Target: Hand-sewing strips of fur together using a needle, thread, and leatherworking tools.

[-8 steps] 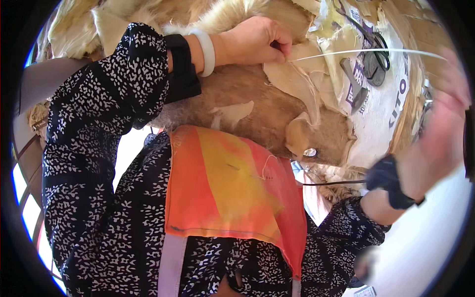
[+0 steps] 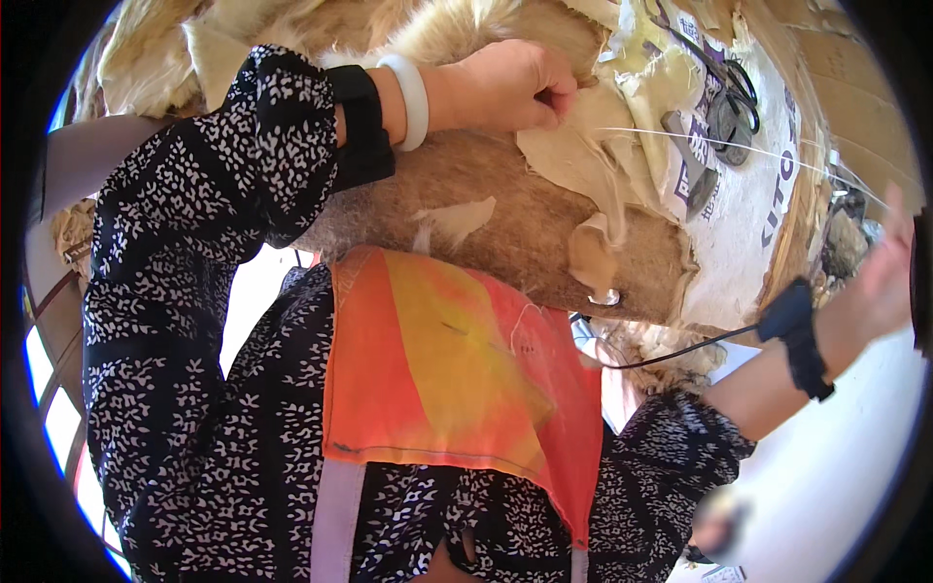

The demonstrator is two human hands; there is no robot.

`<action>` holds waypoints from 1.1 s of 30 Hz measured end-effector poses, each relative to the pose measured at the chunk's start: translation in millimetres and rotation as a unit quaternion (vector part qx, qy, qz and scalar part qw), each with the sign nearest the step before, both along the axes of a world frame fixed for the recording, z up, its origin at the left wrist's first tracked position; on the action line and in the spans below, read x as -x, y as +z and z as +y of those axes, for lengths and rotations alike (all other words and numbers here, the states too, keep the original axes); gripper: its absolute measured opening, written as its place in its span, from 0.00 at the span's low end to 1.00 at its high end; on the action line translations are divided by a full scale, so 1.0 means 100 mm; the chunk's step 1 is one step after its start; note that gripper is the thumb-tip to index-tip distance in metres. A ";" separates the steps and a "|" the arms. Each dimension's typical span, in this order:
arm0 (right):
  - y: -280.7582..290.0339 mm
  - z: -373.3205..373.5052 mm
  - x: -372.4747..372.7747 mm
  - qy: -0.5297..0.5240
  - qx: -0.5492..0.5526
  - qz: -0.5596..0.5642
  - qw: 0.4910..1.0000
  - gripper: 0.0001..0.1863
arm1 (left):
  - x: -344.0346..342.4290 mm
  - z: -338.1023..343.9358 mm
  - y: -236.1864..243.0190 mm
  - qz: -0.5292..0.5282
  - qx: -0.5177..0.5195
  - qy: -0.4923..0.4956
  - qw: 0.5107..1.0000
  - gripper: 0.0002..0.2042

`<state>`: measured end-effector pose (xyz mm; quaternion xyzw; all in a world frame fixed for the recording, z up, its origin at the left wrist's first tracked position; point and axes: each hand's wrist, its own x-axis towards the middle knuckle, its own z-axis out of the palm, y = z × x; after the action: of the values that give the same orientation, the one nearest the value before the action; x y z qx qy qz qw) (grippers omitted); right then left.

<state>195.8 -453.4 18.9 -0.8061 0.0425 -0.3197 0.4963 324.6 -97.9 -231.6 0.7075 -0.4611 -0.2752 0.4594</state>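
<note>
My left hand [image 2: 515,85] is closed in a fist over pale pieces of hide [image 2: 564,151], beside cream fur [image 2: 457,29]; its curled fingertips are hidden, so what they grip does not show. A thin white thread [image 2: 661,133] stretches from near that fist across to the far right. At its other end is my right hand [image 2: 880,282], raised at the rim of the view, closed on the thread, with fingers smeared and partly cut off. Under the left wrist lies a brown short-haired hide [image 2: 466,175].
On a white printed sack [image 2: 748,223] lie a dark tool with black loops [image 2: 734,117] and a grey metal piece [image 2: 702,180]. An orange and yellow cloth [image 2: 437,360] covers my lap. A black cable [image 2: 671,355] runs to my right wrist. Cardboard [image 2: 860,97] stands behind.
My right hand has moved down a little at the right edge. The thread has dropped with it and slants lower. My left hand has hardly shifted.
</note>
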 end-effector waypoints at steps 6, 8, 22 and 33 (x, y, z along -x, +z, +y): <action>-1.63 1.27 0.12 0.152 -0.092 0.393 0.902 0.14 | 0.09 -0.02 0.02 -0.018 0.039 -0.005 0.999 0.06; -1.78 1.43 0.08 0.173 -0.055 0.446 0.876 0.15 | 0.09 -0.04 0.04 0.001 0.062 -0.018 0.998 0.07; -1.65 1.84 -0.08 0.159 -0.265 0.334 0.890 0.09 | 0.06 -0.08 0.05 0.051 0.060 0.013 0.997 0.07; -1.68 1.82 -0.14 0.186 0.427 0.280 0.839 0.08 | 0.06 -0.14 -0.02 -0.083 0.066 -0.020 0.994 0.06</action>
<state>209.4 -271.8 -149.1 -0.9859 -0.1122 0.0316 0.1198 318.5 -112.4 -233.2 0.6866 -0.5292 -0.1932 0.4596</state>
